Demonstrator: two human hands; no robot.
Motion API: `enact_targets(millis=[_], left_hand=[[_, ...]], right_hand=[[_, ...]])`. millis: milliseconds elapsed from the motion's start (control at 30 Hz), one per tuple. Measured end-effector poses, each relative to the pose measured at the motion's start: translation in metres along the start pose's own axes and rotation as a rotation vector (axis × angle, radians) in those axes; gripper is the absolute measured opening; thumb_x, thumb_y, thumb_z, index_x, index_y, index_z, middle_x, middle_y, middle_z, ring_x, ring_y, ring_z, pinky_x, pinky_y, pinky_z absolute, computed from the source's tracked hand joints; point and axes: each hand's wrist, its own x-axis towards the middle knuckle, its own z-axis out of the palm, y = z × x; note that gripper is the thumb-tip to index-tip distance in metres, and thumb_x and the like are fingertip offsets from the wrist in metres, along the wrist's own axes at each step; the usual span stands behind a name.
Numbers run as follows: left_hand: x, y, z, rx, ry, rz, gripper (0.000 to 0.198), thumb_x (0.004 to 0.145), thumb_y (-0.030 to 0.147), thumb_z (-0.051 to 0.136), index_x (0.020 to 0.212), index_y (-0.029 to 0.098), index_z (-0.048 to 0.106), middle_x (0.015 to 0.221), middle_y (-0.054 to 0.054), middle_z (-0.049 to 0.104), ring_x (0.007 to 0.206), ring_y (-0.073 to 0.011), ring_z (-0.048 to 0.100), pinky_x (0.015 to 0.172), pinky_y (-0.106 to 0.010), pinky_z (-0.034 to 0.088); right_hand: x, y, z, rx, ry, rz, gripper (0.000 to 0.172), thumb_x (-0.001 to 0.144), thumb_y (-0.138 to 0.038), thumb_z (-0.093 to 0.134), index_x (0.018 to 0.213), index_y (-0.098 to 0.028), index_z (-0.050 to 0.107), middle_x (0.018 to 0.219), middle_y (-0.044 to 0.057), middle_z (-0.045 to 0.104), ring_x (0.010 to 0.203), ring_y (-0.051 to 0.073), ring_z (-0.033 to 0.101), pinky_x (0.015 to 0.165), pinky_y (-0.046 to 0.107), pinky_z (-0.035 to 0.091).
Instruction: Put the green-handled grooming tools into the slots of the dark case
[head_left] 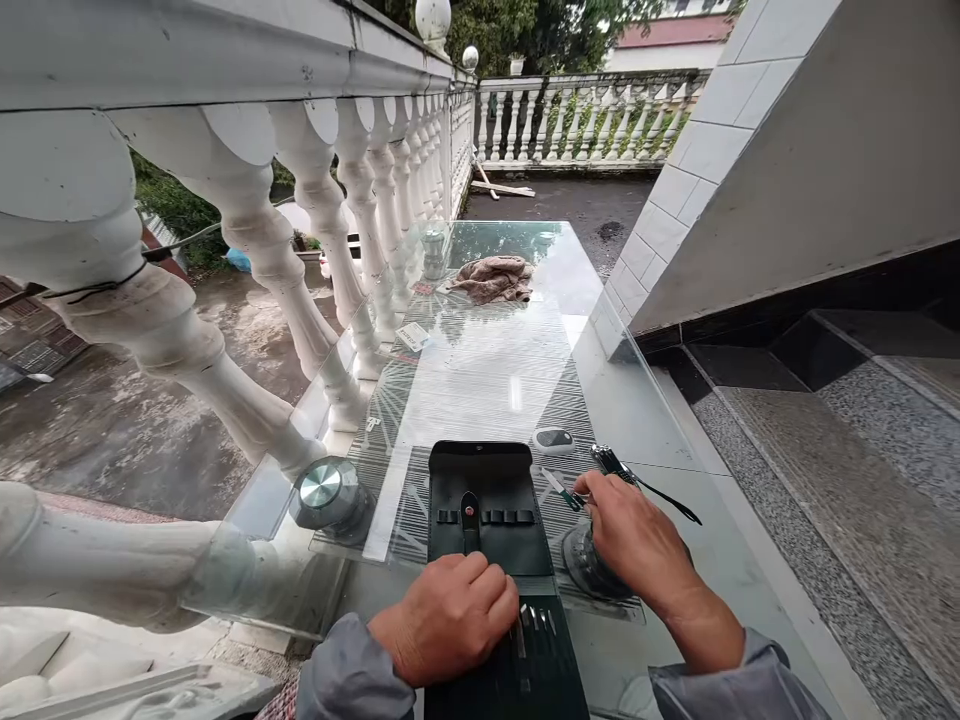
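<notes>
A black folding tool case (491, 548) lies unfolded on the glass table, with a row of elastic loops and a snap strap (469, 508) on its upper part. Several small metal grooming tools (534, 622) sit in its lower part. My left hand (457, 610) rests on the case, its fingers curled; whatever is under them is hidden. To the right, my right hand (634, 530) reaches down to the table with fingertips pinched together. At those fingertips is a slim pointed tool (559, 488) with a dark end. Just beyond lies a silver-and-black item (609, 460) with a wrist strap.
A grey-and-white computer mouse (553, 441) lies beyond the case. A crumpled brown cloth (493, 279) and a small card (412, 336) are farther back. Metal-topped table supports (324, 490) show at the near corners. White balusters (300, 260) line the left; stone steps (825, 440) rise on the right.
</notes>
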Motion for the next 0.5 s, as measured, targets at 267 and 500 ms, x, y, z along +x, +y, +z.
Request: enact_targets(millis=[267,500], left_hand=[[0.003,0.000,0.004,0.020,0.006,-0.016,0.017,0.091,0.012,0.033,0.094,0.012,0.050,0.069,-0.001,0.047,0.057,-0.0137,0.045,0.047,-0.026,0.032],[0.004,0.001,0.003,0.019,0.044,0.006,0.019,0.092,0.012,0.032,0.094,0.011,0.050,0.068,-0.001,0.048,0.056,-0.0134,0.045,0.047,-0.027,0.033]], right_hand=[[-0.015,0.009,-0.004,0.080,0.214,-0.082,0.025,0.084,-0.009,0.038,0.092,-0.018,0.060,0.087,0.007,0.063,0.085,0.021,0.054,0.070,0.032,0.042],[-0.052,0.026,0.014,0.133,0.330,-0.296,0.034,0.089,-0.014,0.033,0.111,-0.017,0.059,0.110,0.009,0.064,0.107,0.020,0.054,0.092,0.038,0.044]])
